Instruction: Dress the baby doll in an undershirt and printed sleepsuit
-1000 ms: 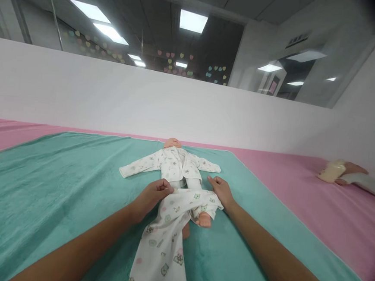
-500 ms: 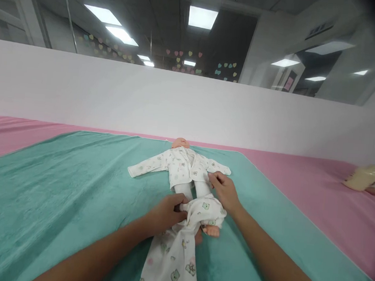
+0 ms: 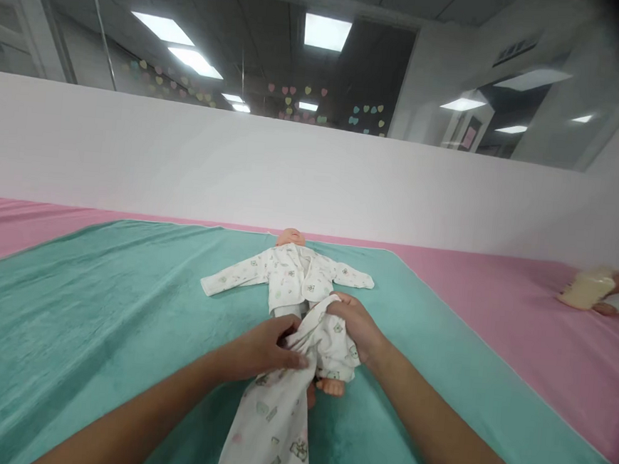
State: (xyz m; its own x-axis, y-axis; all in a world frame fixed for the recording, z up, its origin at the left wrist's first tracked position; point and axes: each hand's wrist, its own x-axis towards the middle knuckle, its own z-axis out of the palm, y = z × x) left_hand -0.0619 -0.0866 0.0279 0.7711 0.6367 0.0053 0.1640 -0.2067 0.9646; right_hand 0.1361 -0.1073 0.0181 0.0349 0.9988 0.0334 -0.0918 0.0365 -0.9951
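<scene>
Head view: the left hand (image 3: 260, 350) pinches the printed cloth (image 3: 273, 422) and the right hand (image 3: 354, 327) closes around its bunched top, both over the legs of the doll (image 3: 291, 273), near its bare foot (image 3: 331, 387), on a teal blanket (image 3: 66, 327).

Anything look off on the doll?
Yes: the printed white garment sits bunched on the baby doll below its jacket, gathered by the left hand and right hand. Its long end trails past the bare foot, so it looks unfitted.
</scene>
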